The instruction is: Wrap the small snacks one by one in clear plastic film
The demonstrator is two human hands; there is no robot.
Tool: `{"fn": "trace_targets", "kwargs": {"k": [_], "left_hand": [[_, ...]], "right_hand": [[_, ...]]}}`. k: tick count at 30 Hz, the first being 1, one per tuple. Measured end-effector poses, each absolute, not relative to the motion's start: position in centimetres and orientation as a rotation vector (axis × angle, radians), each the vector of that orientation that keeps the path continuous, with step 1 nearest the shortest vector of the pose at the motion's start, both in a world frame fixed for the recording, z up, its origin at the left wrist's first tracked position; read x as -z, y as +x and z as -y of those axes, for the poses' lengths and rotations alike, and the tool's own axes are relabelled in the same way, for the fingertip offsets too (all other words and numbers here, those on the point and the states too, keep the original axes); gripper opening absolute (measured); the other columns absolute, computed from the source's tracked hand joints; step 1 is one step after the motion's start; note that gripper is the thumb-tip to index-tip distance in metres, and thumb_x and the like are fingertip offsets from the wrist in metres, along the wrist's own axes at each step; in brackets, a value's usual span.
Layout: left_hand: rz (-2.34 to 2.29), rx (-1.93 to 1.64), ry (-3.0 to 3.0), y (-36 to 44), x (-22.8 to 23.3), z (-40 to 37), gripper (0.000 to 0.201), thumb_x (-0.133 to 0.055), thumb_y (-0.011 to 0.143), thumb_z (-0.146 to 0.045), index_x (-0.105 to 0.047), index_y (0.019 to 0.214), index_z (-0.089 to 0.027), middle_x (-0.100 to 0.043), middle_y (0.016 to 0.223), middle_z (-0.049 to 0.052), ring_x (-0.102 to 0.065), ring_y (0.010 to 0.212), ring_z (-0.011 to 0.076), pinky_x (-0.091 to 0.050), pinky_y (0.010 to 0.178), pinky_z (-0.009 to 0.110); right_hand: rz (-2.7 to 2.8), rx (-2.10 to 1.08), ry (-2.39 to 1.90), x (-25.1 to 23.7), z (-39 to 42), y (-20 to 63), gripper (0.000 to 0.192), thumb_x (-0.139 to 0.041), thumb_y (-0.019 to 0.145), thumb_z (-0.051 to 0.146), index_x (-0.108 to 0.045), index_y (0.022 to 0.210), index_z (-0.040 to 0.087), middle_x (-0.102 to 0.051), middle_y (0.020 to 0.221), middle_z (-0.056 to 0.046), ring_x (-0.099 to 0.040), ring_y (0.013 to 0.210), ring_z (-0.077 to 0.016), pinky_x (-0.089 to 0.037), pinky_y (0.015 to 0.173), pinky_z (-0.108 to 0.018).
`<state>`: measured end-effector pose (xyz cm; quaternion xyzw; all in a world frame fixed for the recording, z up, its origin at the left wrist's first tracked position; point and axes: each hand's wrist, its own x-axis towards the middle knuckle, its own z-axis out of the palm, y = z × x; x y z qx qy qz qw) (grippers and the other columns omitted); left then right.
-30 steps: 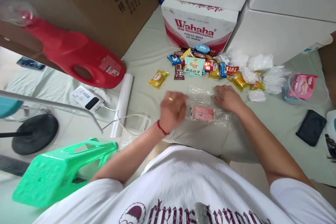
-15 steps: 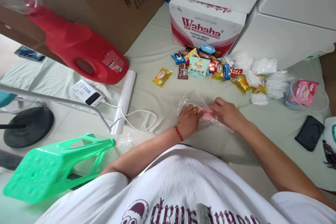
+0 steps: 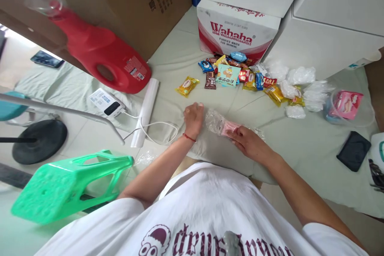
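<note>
A pink packet (image 3: 228, 127) inside a clear plastic bag (image 3: 213, 121) lies on the pale green sheet in front of me. My right hand (image 3: 248, 144) has its fingers over the packet's right end and grips it against the sheet. Left of the bag, apart from it, is my left hand (image 3: 193, 121), raised with its fingers curled together. Whatever may be inside those fingers is hidden. Several wrapped snacks (image 3: 228, 75) are heaped beyond my hands, and a single yellow-wrapped snack (image 3: 187, 86) lies off to their left.
A Wahaba-style printed carton, reading Wahaha (image 3: 237, 28), stands behind the snacks. Clear plastic bundles (image 3: 301, 75) and a round clear tub (image 3: 367, 114) sit at right, near a black pouch (image 3: 354, 151). A red jug (image 3: 120, 64), white power bank (image 3: 107, 103) and green stool (image 3: 45, 192) are left.
My left hand has left the pink packet and moved left, its fingers now curled. My right hand has shifted slightly down and left over the packet. The view has turned slightly.
</note>
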<state>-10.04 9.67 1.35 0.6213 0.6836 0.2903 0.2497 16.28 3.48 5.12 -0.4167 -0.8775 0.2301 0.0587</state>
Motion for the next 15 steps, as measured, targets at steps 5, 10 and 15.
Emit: {"fn": "trace_targets", "kwargs": {"k": [5, 10, 15], "left_hand": [[-1.806, -0.427, 1.773, -8.1, -4.4, -10.0, 0.019, -0.070, 0.082, -0.036, -0.065, 0.075, -0.018, -0.067, 0.114, 0.011, -0.058, 0.114, 0.0286, -0.047, 0.096, 0.041], [-1.603, -0.551, 1.787, -4.6, -7.0, -8.0, 0.016, -0.059, 0.085, -0.022, -0.062, 0.070, -0.019, -0.060, 0.071, 0.000, -0.054, 0.071, 0.0154, -0.041, 0.070, 0.028], [-1.545, -0.504, 1.968, -1.5, -6.0, -5.7, 0.032, -0.048, 0.100, -0.023, -0.073, 0.080, -0.018, -0.067, 0.086, 0.008, -0.058, 0.083, 0.0199, -0.042, 0.073, 0.032]], "right_hand": [[2.612, -0.706, -1.238, -4.8, -3.8, 16.6, 0.044, -0.046, 0.104, 0.026, -0.060, 0.146, 0.027, -0.059, 0.105, -0.009, -0.057, 0.086, -0.0193, -0.049, 0.077, -0.032], [2.527, -0.731, -1.216, -4.5, -4.0, 16.3, 0.038, -0.047, 0.104, 0.027, -0.068, 0.135, 0.028, -0.060, 0.104, -0.010, -0.057, 0.088, -0.0216, -0.050, 0.080, -0.035], [2.348, -0.913, -1.134, -5.0, -3.4, 17.4, 0.032, -0.048, 0.103, 0.034, -0.075, 0.118, 0.026, -0.064, 0.109, -0.012, -0.060, 0.098, -0.0253, -0.053, 0.087, -0.040]]}}
